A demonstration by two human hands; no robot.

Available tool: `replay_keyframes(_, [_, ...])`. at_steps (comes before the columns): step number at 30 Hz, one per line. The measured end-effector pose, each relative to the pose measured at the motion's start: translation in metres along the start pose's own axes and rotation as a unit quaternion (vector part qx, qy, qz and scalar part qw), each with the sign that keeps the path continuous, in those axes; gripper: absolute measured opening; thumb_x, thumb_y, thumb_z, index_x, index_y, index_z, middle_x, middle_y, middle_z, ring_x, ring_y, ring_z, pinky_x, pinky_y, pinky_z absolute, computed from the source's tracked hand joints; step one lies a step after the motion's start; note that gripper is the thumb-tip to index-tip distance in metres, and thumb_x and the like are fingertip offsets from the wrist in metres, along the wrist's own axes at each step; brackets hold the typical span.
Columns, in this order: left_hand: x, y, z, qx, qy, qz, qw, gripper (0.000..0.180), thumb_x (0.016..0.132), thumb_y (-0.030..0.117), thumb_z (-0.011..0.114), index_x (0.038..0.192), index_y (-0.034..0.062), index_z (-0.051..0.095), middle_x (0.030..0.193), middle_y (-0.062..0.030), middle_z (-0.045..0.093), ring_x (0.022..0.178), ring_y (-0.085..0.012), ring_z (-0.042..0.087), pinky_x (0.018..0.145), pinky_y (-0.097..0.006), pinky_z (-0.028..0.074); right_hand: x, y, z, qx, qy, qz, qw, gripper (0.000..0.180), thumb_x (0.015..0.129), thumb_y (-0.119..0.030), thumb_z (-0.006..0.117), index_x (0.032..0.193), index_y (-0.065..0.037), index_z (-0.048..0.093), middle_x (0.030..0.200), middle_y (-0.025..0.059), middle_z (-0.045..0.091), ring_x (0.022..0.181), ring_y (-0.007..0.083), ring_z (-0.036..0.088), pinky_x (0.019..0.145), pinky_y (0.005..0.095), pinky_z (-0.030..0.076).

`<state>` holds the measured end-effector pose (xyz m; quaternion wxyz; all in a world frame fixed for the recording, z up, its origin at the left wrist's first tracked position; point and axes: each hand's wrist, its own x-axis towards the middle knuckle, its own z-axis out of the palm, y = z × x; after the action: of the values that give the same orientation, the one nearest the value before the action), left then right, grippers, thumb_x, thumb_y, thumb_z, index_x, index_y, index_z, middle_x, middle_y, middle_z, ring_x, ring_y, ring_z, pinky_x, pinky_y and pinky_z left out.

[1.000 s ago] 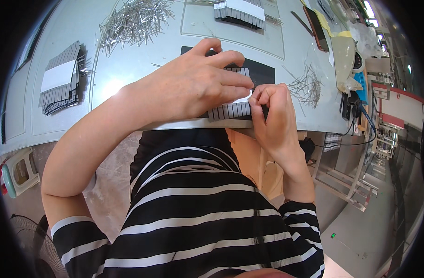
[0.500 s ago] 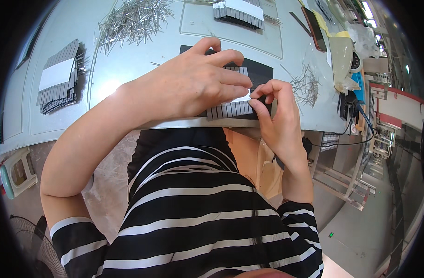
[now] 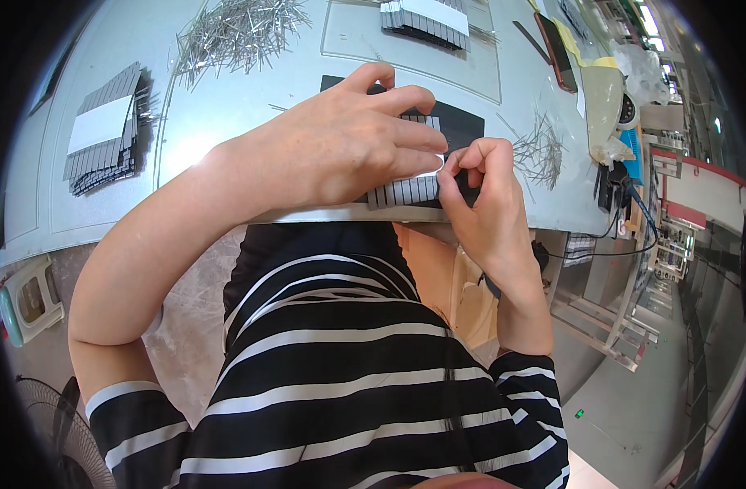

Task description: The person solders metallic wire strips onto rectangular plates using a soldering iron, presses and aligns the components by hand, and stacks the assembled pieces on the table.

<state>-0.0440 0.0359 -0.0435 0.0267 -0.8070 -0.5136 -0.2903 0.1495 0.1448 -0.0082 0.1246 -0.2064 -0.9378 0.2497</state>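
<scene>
A row of narrow grey strips [image 3: 404, 192] lies side by side on a black mat [image 3: 464, 122] at the table's front edge. My left hand [image 3: 340, 143] rests over the row from the left, its fingers stretched out and apart, covering much of it. A white band [image 3: 440, 163] crosses the strips and shows beside the left fingertips. At the band's right end my right hand [image 3: 489, 183] has thumb and forefinger pinched together, with the other fingers curled. Whatever sits between those fingertips is too small to make out.
A pile of thin metal pins [image 3: 238, 41] lies at the far left, a smaller heap of pins [image 3: 540, 151] at right. White-banded strip stacks stand left [image 3: 104, 126] and at the back [image 3: 426, 20]. A phone [image 3: 555, 53] and tape dispenser [image 3: 603, 110] are at far right.
The right thumb and forefinger have shifted slightly left and drawn closer together at the band's end. My left hand stays in place over the strips; the whole view has shifted slightly.
</scene>
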Motion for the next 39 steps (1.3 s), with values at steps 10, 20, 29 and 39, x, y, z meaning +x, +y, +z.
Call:
replay_keyframes(10, [-0.001,0.001,0.001,0.015,0.000,-0.002,1.000,0.022,0.089,0.019,0.063,0.109,0.0130,0.070,0.120,0.0002,0.064,0.121,-0.0239,0.051,0.104,-0.045,0.035,-0.007,-0.014,0.008,0.047,0.018,0.023,0.998,0.033,0.077,0.009,0.067,0.095,-0.001,0.041,0.084,0.0104,0.053,0.067,0.0219,0.048,0.062,0.0338,0.045])
replay_keyframes(20, [0.000,0.001,0.001,0.015,-0.005,-0.003,1.000,0.026,0.087,0.018,0.065,0.111,0.0138,0.069,0.123,-0.0008,0.063,0.123,-0.0228,0.050,0.103,-0.045,0.035,-0.018,-0.024,0.015,0.097,0.008,0.009,0.995,0.041,0.079,0.009,0.068,0.098,-0.007,0.035,0.086,0.0046,0.059,0.070,0.0100,0.041,0.067,0.0241,0.042])
replay_keyframes(29, [-0.001,0.002,0.002,0.029,-0.007,-0.011,0.999,0.027,0.088,0.020,0.063,0.114,0.0152,0.068,0.128,-0.0029,0.059,0.125,-0.0237,0.047,0.104,-0.045,0.034,-0.025,-0.029,0.019,0.104,-0.009,-0.003,0.994,0.043,0.080,0.011,0.069,0.099,-0.007,0.034,0.087,0.0064,0.058,0.075,0.0110,0.049,0.070,0.0249,0.044])
replay_keyframes(39, [-0.001,0.002,0.007,0.018,0.035,-0.048,0.998,0.028,0.089,0.026,0.061,0.116,0.0158,0.066,0.133,-0.0073,0.054,0.125,-0.0265,0.046,0.104,-0.045,0.033,-0.029,-0.031,0.024,0.144,-0.020,0.006,0.989,0.042,0.081,0.015,0.065,0.097,-0.006,0.032,0.087,0.0098,0.058,0.074,0.0123,0.057,0.069,0.0250,0.047])
